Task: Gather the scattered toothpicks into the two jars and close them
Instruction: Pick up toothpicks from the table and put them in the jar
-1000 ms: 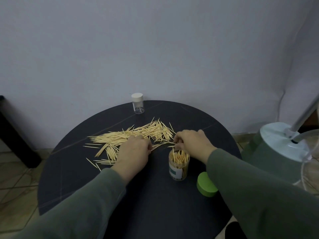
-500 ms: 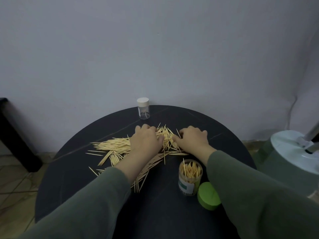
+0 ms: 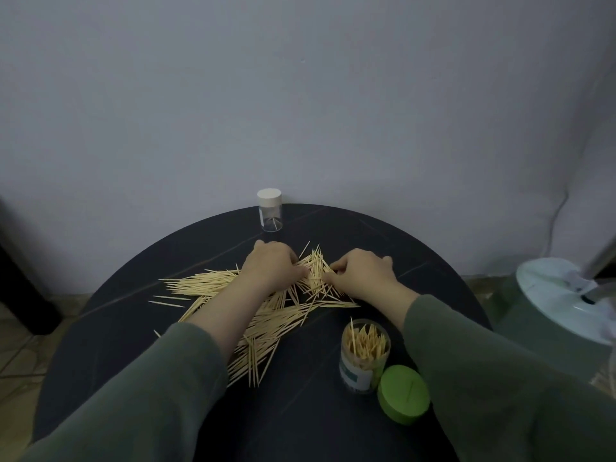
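Head view: both hands rest on the toothpicks (image 3: 266,315) strewn across the counter (image 3: 116,328). The left hand (image 3: 271,266) and right hand (image 3: 361,273) curl, pinching toothpicks. An open jar (image 3: 364,356) stands beside its green lid (image 3: 403,394); a capped jar (image 3: 270,210) stands behind.

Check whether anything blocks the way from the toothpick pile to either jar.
The near jar is open, its green lid beside it, with bare table between it and the toothpicks. The far jar wears its white cap, which bars entry.

round dark table (image 3: 140,335), pale wall (image 3: 300,95), green-white appliance (image 3: 553,305)
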A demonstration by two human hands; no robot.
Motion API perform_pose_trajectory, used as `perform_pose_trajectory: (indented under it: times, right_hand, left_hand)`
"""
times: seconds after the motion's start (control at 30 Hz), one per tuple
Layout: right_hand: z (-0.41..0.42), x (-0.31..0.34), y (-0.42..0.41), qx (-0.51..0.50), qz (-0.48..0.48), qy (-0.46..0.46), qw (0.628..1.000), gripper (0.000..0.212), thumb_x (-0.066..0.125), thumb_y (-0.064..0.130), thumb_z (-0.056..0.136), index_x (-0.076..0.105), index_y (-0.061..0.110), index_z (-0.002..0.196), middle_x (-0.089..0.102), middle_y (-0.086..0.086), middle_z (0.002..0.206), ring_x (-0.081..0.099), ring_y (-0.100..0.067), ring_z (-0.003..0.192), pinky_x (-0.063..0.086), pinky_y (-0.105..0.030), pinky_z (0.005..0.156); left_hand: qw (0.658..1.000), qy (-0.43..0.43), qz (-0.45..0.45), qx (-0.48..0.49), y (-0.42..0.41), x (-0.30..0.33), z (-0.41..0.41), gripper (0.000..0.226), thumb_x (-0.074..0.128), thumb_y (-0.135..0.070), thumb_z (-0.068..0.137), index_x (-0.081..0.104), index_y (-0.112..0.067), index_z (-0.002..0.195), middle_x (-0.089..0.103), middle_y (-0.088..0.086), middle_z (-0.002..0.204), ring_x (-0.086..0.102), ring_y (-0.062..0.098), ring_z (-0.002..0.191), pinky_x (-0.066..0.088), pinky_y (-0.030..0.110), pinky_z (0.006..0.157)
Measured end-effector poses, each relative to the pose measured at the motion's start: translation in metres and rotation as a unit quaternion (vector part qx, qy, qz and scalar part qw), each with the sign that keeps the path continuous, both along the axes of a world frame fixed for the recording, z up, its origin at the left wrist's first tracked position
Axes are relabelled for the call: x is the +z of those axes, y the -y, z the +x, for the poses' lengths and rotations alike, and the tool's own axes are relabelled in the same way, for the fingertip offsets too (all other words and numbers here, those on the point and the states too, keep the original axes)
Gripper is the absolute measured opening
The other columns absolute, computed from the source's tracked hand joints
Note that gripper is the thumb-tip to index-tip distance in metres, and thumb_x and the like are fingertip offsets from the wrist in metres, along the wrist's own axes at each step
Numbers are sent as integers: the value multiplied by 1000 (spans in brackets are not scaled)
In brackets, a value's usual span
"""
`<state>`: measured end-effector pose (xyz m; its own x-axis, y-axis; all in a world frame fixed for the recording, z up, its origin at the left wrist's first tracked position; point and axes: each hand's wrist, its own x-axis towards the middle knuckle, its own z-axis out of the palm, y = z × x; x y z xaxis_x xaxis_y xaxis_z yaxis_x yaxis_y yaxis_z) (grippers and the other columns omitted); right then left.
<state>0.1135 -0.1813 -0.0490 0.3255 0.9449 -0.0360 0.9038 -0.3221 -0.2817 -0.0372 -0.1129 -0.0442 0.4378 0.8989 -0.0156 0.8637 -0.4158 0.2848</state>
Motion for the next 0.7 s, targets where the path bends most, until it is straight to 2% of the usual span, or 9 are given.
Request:
perform_pose_trajectory:
  times: [0.1,0.27,0.5,0.7]
  right_hand:
    - [2,2,9,4,10,6,1000,35,56,53,91,66,33,117,67,11,112,57,-14,110,27,-48,106]
    - [2,2,16,-4,35,10,999,27,57,53,90,68,34,104,67,12,102,58,-12,104,27,-46,104]
    - [4,1,19,-17,38,2,999,23,57,52,90,67,32,97,66,12,97,59,-12,100,26,-46,104]
    - [6,2,16,-22,34,8,999,23,61,50,88,71,31,98,68,11,98,59,-13,99,27,-47,104]
  left_hand:
    - [1000,8,5,-7,3,1,0,36,61,-47,89,69,-24,116,66,-1,113,45,21,120,45,39,94]
    - [1000,10,18,-13,10,0,2,30,65,-45,86,70,-25,109,69,-1,107,59,18,106,53,39,91]
    - [998,-27,41,-29,19,5,4,29,61,-45,89,70,-23,105,69,-2,98,63,15,90,56,37,84]
    - [997,-44,59,-34,21,7,5,27,61,-40,90,71,-21,107,69,-3,96,63,15,88,56,35,82]
